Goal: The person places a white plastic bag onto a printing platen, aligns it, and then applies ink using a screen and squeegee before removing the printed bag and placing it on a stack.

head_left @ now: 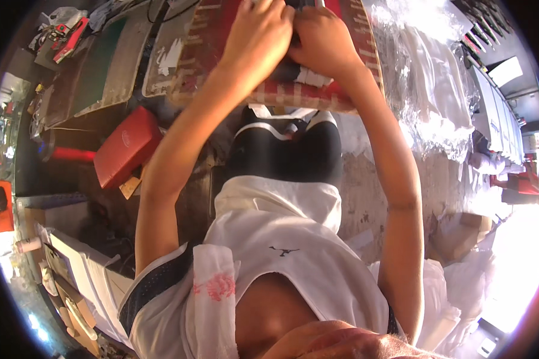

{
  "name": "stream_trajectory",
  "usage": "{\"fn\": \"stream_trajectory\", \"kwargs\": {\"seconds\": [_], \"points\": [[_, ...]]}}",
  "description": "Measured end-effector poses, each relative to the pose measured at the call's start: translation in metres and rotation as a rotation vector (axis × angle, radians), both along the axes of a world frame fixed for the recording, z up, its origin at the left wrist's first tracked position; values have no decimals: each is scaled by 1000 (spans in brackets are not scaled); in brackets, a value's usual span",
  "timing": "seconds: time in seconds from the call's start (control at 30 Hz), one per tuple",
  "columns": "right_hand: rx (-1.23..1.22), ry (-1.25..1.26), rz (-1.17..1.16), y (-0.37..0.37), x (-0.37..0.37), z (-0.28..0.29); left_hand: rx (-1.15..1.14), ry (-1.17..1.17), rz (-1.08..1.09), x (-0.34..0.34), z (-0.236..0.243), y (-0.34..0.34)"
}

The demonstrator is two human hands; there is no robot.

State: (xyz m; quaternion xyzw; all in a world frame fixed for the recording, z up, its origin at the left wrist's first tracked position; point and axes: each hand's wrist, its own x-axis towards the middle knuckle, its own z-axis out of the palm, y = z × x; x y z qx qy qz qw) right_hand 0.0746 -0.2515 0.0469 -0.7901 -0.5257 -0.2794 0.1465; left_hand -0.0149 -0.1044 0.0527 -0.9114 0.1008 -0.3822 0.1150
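At the upper edge of the head view, my left hand [262, 33] and my right hand [324, 40] are close together over a flat red panel [214, 33] with a brown, tape-patched border. Both hands are closed around something dark [294, 39] between them. Most of it is hidden behind the fingers and the picture's edge, so I cannot make out its kind. A scrap of whitish material [312, 78] lies on the panel just below my right hand. My forearms reach up on either side of my body.
To the left, a red box [127, 146] sits below the panel, near leaning boards, one of them green [102, 63]. Clear plastic sheeting [434, 84] covers a surface at the right. White sheets and cardboard lie on both lower sides.
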Motion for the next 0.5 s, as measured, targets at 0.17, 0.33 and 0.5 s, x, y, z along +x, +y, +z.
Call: {"fn": "stream_trajectory", "kwargs": {"seconds": [0.17, 0.33, 0.5], "points": [[-49, 114, 43, -1, -10, 17, -278, 141, -180, -1, 3, 10], [44, 208, 47, -3, -17, 22, -401, 109, -331, -11, 12, 4], [-32, -48, 130, -3, -14, 17, -404, 102, -411, -7, 17, 1]]}}
